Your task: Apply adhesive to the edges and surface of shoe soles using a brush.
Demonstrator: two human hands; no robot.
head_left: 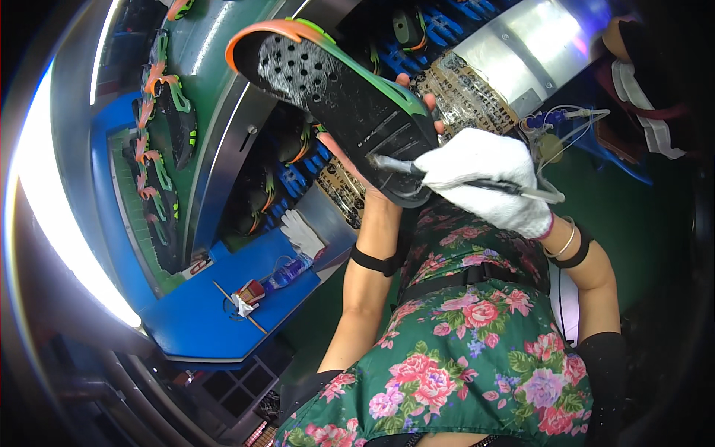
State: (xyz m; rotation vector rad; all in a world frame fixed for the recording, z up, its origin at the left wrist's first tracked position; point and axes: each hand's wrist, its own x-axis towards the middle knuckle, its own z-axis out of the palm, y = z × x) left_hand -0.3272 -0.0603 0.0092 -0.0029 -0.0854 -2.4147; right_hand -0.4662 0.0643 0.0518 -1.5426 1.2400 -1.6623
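Note:
A shoe sole [354,112], black inside with an orange and green rim, is tilted up in front of me. Round holes and a whitish, shiny patch mark its far end. My left hand [351,165], bare, grips it from below, with fingertips curling over its right edge. My right hand [484,179] wears a white knit glove and is closed round a slim brush [396,164]. The brush's pale bristles touch the black surface near the sole's close end. From the back of the brush a thin hose [547,195] emerges behind the glove.
Several orange, green and black shoe parts [160,149] lie on a conveyor at the left. A blue table [201,316] holds white gloves [302,232], a purple-blue bottle [289,273] and a small red item. Racks with blue holders [439,30] and a taped cardboard panel [465,89] stand ahead.

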